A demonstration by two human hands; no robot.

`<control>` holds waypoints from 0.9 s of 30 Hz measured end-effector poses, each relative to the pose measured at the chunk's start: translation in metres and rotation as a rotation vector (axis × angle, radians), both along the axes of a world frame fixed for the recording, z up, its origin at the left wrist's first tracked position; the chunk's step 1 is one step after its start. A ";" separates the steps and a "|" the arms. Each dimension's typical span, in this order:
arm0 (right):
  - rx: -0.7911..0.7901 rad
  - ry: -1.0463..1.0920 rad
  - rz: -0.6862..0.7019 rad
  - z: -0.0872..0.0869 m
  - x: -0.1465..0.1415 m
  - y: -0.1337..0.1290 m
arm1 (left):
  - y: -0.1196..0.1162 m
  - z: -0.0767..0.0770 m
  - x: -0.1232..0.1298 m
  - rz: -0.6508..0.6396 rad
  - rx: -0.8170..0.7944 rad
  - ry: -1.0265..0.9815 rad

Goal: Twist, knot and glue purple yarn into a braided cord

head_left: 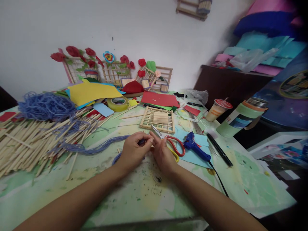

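Near the table's middle my two hands meet at the fingertips. My left hand point(133, 150) is closed in a pinch, and blue-purple yarn point(106, 145) runs from the left into it; a dark blue bit shows between its fingers. Against it, my right hand point(165, 157) has its fingers pressed together, and what they pinch is too small to make out. Scissors point(176, 144) with red and yellow handles lie just beside the right hand, partly hidden by it. Beyond the hands rests a small stick lattice point(150, 117) with a panel of short sticks point(160, 117) on it.
A blue glue gun point(196, 147) lies on light blue paper at right, near a black pen point(219, 149), a drink cup point(218, 109) and a bottle point(242, 117). Loose sticks point(29, 144) and a yarn heap point(47, 106) cover the left. Tape point(117, 104) sits behind.
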State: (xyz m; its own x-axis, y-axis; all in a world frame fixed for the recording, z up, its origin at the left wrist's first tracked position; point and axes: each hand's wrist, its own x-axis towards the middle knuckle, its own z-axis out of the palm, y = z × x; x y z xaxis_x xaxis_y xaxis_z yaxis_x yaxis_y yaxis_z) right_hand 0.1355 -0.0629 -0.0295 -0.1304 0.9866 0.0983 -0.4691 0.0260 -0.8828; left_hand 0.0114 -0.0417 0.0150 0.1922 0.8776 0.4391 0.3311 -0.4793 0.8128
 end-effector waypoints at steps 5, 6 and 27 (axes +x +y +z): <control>-0.015 0.149 0.200 0.024 0.004 -0.006 | 0.004 0.001 -0.003 0.050 -0.015 -0.078; -0.023 0.170 0.214 0.027 0.005 -0.007 | 0.004 0.002 -0.004 0.050 -0.015 -0.088; -0.032 0.179 0.104 0.031 0.007 -0.009 | 0.014 0.003 -0.007 -0.009 -0.134 -0.213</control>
State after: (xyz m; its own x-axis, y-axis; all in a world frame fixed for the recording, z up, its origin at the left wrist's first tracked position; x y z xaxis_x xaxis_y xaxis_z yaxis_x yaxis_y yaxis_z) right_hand 0.1423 -0.0719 0.0012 -0.2146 0.9718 0.0974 -0.6170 -0.0576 -0.7848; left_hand 0.0041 -0.0272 0.0184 0.1162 0.9294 0.3502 0.1418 -0.3645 0.9203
